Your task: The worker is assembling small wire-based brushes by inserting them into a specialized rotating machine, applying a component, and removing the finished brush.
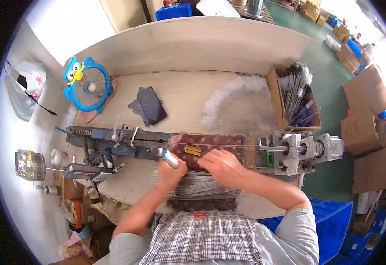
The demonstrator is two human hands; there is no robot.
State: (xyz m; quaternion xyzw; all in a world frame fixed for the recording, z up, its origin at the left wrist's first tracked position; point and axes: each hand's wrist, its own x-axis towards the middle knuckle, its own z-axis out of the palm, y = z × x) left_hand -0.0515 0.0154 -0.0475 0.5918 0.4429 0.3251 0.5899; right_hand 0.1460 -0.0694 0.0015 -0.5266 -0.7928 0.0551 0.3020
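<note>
Tube (172,160): wht w/ blue end, in L hand (171,173).

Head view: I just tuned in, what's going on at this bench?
A person's left hand grips a white and blue cylinder at a long metal machine. The right hand is by the dotted brown cloth; I can't tell whether it holds anything. A yellow block rests on the cloth, with thin wires bundled nearer the person.

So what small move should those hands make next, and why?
Perhaps the right hand should draw one wire from the wire bundle: the bundle lies close beside it, while the left hand is gripping a white tube. Whether the right hand already pinches one, I can't tell.
</note>
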